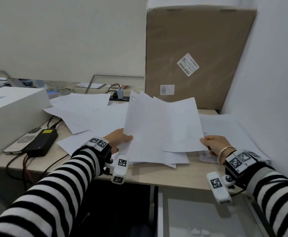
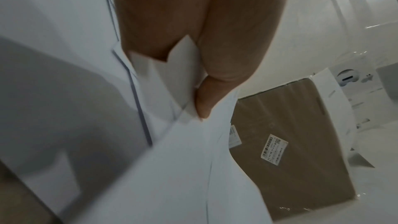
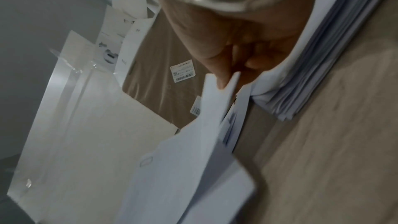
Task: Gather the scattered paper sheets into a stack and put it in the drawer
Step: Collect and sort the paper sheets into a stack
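Observation:
Several white paper sheets [image 1: 163, 127] are lifted off the desk in a loose, uneven bundle, tilted up toward the wall. My left hand [image 1: 121, 139] pinches the bundle's left edge, thumb on top; the left wrist view shows the thumb [image 2: 204, 101] pressing the sheets [image 2: 172, 168]. My right hand [image 1: 211, 143] pinches the lower right corner, thumb [image 3: 219, 74] over the paper edges [image 3: 193, 168]. More loose sheets [image 1: 86, 108] lie scattered on the desk at the left. A thick paper stack [image 1: 230, 132] [image 3: 318, 48] lies flat at the right. No drawer shows open.
A large brown cardboard box [image 1: 196, 57] leans against the wall behind the papers. A white box [image 1: 11, 113] stands at the left, with a black power brick [image 1: 44, 141] and cables beside it. A power strip [image 1: 119, 96] sits at the back. The desk edge [image 1: 165, 180] runs below my hands.

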### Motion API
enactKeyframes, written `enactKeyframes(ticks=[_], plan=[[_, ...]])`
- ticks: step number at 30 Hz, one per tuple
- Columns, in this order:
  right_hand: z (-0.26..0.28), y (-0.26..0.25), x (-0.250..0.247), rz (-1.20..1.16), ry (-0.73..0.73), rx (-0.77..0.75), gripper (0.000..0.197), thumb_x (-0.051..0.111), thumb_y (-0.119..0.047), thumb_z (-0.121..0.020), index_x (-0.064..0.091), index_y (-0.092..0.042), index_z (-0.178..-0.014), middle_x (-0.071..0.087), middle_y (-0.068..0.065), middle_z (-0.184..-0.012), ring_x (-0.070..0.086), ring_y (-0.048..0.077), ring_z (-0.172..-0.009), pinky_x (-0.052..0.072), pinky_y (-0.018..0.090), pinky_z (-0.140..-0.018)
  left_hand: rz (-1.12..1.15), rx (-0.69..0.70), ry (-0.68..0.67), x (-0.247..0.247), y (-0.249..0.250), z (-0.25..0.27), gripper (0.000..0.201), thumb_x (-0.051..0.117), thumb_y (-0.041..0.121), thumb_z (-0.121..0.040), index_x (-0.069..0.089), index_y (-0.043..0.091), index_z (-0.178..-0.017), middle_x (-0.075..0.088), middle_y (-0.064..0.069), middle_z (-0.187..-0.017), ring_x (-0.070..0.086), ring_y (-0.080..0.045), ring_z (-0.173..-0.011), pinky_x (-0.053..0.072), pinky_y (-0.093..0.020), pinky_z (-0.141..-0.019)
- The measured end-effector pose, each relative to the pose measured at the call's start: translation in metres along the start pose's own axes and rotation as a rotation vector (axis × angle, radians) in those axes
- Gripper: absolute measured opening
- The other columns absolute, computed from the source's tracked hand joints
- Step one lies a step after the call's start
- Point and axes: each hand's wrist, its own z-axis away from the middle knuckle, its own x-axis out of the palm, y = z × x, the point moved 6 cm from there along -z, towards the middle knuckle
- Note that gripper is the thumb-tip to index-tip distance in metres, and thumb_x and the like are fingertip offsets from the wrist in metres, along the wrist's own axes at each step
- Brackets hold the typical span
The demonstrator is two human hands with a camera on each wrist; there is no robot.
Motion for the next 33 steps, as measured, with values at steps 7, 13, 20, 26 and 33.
enactKeyframes(ticks=[7,13,20,26,33], plan=[[0.012,0.004,0.024,0.003,-0.188,0.027,0.016,0.064,-0.013,-0.087,0.061,-0.009,-0.072,0.042,0.004,-0.058,0.036,0.015,-0.047,0.03,0.02,-0.041,-0.207,-0.106,0.065,0.01,-0.014,-0.015,0.048,0.048,0.053,-0.093,0.057,0.008,-0.106,0.058,-0.011,-0.087,0.055,-0.027,-0.073,0.046,-0.029,-0.07],[0.013,0.006,0.04,-0.084,-0.228,0.047,0.01,0.066,-0.008,-0.085,0.064,-0.007,-0.075,0.052,0.009,-0.066,0.044,0.017,-0.055,0.039,0.022,-0.048,-0.319,0.007,0.109,0.019,0.0,-0.011,0.039,0.062,0.016,-0.09,0.054,0.006,-0.127,0.064,-0.014,-0.117,0.061,-0.033,-0.105,0.049,-0.047,-0.096],[0.013,-0.036,0.022,-0.362,-0.242,-0.071,0.042,0.069,-0.032,-0.084,0.056,-0.015,-0.119,0.066,0.004,-0.112,0.062,0.021,-0.1,0.047,0.034,-0.093,0.09,0.15,-0.01,0.023,0.034,0.029,0.03,0.055,0.005,-0.093,0.055,0.005,-0.124,0.064,-0.014,-0.116,0.063,-0.032,-0.101,0.051,-0.044,-0.09],[0.024,-0.091,0.005,-0.571,-0.09,-0.314,0.016,0.055,-0.001,-0.091,0.063,-0.001,-0.104,0.072,0.007,-0.091,0.068,0.023,-0.083,0.057,0.035,-0.079,-0.057,0.289,0.004,0.038,0.08,0.035,0.032,0.066,0.002,-0.085,0.062,-0.002,-0.117,0.068,-0.016,-0.114,0.066,-0.03,-0.1,0.055,-0.037,-0.085],[0.036,-0.105,0.008,-0.648,-0.154,-0.357,0.016,0.059,-0.006,-0.089,0.063,-0.007,-0.104,0.073,0.0,-0.09,0.069,0.012,-0.078,0.055,0.024,-0.069,0.187,0.515,0.197,0.033,0.119,0.036,0.034,0.073,0.006,-0.08,0.065,0.007,-0.112,0.072,-0.009,-0.105,0.07,-0.024,-0.092,0.056,-0.037,-0.081]])
